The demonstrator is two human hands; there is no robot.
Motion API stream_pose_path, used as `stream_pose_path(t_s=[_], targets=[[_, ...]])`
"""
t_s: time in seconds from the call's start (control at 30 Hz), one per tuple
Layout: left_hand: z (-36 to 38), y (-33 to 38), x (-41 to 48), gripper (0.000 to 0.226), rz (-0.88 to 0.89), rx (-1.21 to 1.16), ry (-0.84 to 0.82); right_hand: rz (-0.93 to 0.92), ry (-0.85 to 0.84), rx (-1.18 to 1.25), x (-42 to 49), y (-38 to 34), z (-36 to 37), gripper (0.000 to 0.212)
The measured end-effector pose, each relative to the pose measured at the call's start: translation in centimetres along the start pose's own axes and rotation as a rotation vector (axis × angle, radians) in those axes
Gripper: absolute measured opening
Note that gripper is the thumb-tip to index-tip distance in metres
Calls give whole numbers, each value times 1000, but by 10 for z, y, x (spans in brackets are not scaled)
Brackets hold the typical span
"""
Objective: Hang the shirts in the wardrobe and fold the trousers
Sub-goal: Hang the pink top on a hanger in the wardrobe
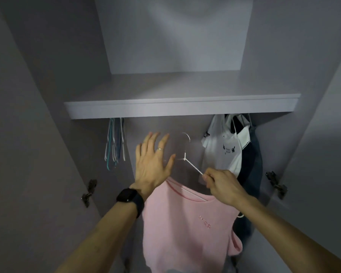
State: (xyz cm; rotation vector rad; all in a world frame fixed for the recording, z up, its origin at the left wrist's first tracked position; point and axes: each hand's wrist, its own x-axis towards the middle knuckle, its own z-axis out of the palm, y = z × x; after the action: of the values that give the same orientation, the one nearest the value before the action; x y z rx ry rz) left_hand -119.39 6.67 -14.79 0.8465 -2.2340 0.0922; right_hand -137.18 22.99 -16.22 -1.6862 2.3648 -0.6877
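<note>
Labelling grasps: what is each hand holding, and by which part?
The right hand pinches the white hanger on one sloping arm, below the hook, with the pink shirt draped on it. The left hand is open and holds nothing.

Pale lilac-grey flat wardrobe shelf [182, 107] spanning wall to wall, bunch of thin blue and white empty hangers [114, 144] hanging under its left end, white shirts [220, 152] and dark garments [252, 154] under its right

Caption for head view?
The right hand pinches a white hanger carrying a pink shirt below the wardrobe shelf; left hand spread alongside.
</note>
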Motion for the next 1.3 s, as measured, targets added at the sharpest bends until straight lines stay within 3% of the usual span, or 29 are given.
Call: stream_pose_path(t_s=[0.1,0.3,0.47,0.77,1.0,1.3], targets=[[-10,-1,34,80,107,97,57,130,-50,-5,19,6,-2,22],[3,-1,97,79,233,244,155,290,-33,32,70,27,-1,22],[50,-2,125,72,200,218,260,347,134,121,125,57,3,23],[90,-3,138,65,168,214,557,341,356,-5,185,102,16,21],[90,-1,135,68,157,198,572,421,603,-71,210,100,-12,36],[91,10,131,68,103,101,573,647,535,-56,229,137,-36,39]])
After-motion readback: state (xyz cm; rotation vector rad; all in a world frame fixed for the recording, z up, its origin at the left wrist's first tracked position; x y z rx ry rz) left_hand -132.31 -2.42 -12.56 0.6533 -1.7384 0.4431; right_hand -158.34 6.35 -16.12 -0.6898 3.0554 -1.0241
